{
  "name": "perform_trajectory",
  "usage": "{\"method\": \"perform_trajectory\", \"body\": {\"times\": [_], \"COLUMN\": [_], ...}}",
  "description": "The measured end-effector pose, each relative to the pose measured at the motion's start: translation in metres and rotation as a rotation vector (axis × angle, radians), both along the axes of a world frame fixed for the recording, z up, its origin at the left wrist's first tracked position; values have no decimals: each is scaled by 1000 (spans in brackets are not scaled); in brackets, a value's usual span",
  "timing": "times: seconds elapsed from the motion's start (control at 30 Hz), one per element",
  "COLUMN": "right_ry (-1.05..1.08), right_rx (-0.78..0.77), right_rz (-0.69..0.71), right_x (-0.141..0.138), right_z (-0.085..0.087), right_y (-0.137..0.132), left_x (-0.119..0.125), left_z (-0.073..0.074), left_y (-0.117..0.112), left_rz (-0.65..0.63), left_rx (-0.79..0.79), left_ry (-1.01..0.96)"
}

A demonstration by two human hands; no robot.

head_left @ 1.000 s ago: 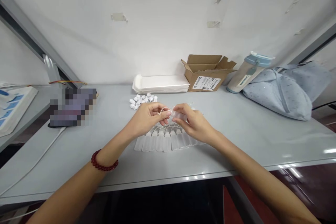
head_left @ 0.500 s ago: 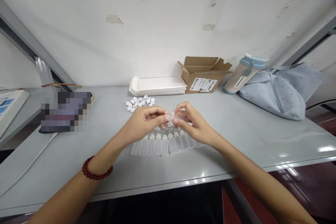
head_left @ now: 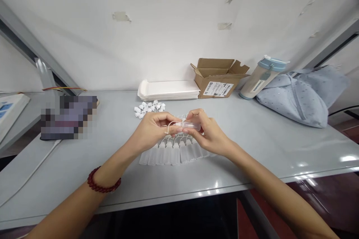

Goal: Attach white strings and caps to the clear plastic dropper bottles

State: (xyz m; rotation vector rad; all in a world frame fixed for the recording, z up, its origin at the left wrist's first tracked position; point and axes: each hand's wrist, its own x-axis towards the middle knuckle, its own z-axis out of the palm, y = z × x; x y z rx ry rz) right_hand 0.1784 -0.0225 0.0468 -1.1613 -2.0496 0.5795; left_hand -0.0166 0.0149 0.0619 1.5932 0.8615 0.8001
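Between my two hands lies a small translucent plastic bottle (head_left: pixel 193 125), held sideways above the table. My right hand (head_left: pixel 209 130) pinches its body with thumb and fingers. At the neck end, the fingers of my left hand (head_left: pixel 155 129) are closed, with a thin white strap (head_left: pixel 171 122) looping over them. Just below, similar bottles (head_left: pixel 161 155) with straps lie side by side in a fanned row, partly covered by my hands. Beyond my left hand is a loose pile of small white caps (head_left: pixel 148 108).
A stack of white envelope-like sleeves (head_left: pixel 169 89) lies against the wall beside an open cardboard box (head_left: pixel 217 84). To the right are a tumbler (head_left: pixel 260 78) and a light blue cloth bag (head_left: pixel 294 99). A blurred-out device (head_left: pixel 70 117) with a cable lies left on the grey table (head_left: pixel 120 198).
The bottle in my hands now shows more clearly, and its strap has come into sight, arching over my left fingers. The view has shifted slightly; both hands stay in nearly the same place.
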Motion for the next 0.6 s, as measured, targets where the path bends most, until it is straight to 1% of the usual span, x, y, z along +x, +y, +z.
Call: {"method": "perform_trajectory", "body": {"times": [0.07, 0.13, 0.2, 0.27, 0.33, 0.47, 0.53, 0.6], "right_ry": [11, 16, 11, 8, 21, 63, 89, 117], "right_rx": [-7, 29, 99, 134, 102, -50, -103, -124], "right_rz": [-7, -21, -32, -29, -26, 22, 60, 76], "right_x": [0, -1, -2, -2, -2, 1, 3, 4], "right_z": [-1, -2, -3, -3, -2, 1, 1, 2], "right_y": [0, 0, 0, -1, -2, 1, 4, 5], "left_x": [0, -1, -2, -3, -4, -1, 0, 1], "left_z": [-1, 0, 1, 3, 4, 2, 0, -1], "left_y": [1, 3, 4, 3, 1, -4, -5, -4], "left_rz": [3, -9, -54, -112, -127, -74, -52, -40], "left_rx": [-26, -88, -159, -183, -112, 107, 132, 118], "left_ry": [-29, -17, 48, 132, 181, 189, 162, 131]}}
